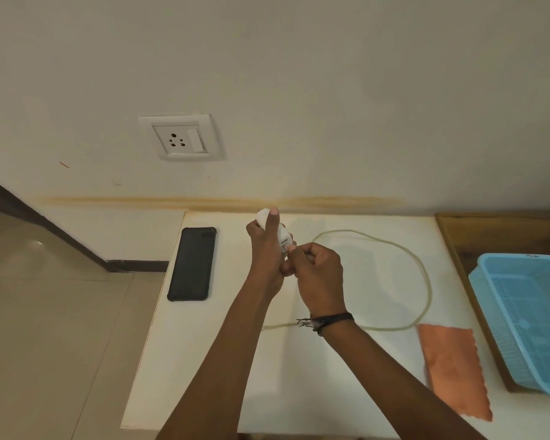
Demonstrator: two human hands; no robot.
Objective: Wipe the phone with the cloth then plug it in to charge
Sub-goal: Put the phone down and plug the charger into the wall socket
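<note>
A black phone (191,263) lies flat on the white table (346,392), near its left edge. My left hand (267,249) grips a white charger adapter (278,231) above the table, thumb along its top. My right hand (319,274) pinches the cable plug against the adapter's lower end. The pale charging cable (421,268) loops across the table to the right and back under my arms. An orange cloth (454,369) lies flat near the table's right edge. A white wall socket (180,137) with a switch sits on the wall above the phone.
A light blue plastic basket (527,319) stands on a wooden surface (502,230) to the right of the table. Tiled floor (45,312) lies to the left. The wall rises directly behind the table.
</note>
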